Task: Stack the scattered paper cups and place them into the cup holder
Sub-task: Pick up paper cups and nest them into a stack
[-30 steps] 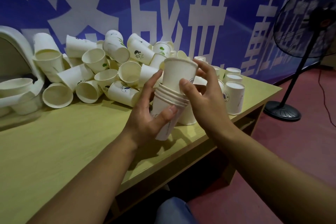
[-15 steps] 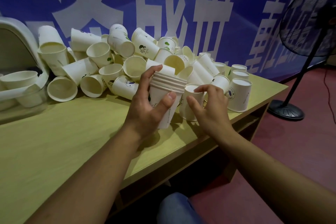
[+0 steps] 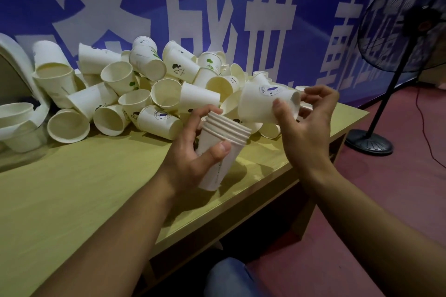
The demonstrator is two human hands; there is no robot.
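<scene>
while left hand (image 3: 190, 157) fingers wrap the stack (image 3: 223, 152) — right hand (image 3: 306, 125) fingers pinching, seemingly, one cup (image 3: 263, 103)

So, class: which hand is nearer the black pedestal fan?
Right. The right hand holds a cup between the stack and the black pedestal fan; the left hand is farther.

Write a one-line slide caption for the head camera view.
Left hand holds a nested cup stack while right hand tilts a single paper cup toward it, above the cup-strewn table.
</scene>
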